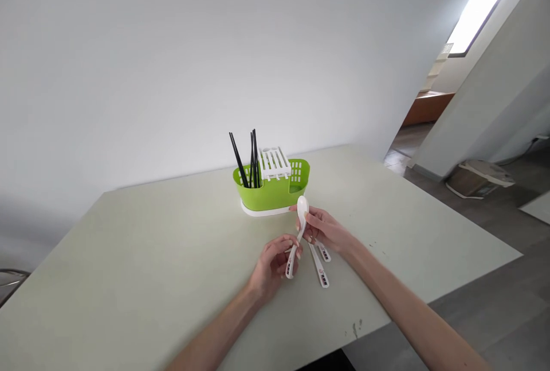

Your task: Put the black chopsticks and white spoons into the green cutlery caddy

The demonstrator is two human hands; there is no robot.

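Both my hands grip one white spoon [302, 208], its bowl up and its printed handle pointing down toward me. My left hand [274, 262] is closed on the handle, while the fingers of my right hand [323, 227] pinch it near the bowl. Below my right hand lie two more white spoons, a longer-showing one [318, 266] and another [324, 252] whose upper parts are hidden by the hand. Just behind my hands stands a green cutlery holder [270, 196] on a white base, with several black chopsticks [253, 159] upright in its left compartment.
A slotted white rack [274, 163] bridges the middle of the holder. The pale table [172, 256] meets a white wall [193, 61] behind. Its right edge drops to a grey floor, where a bin-like container [478, 178] stands near a pillar.
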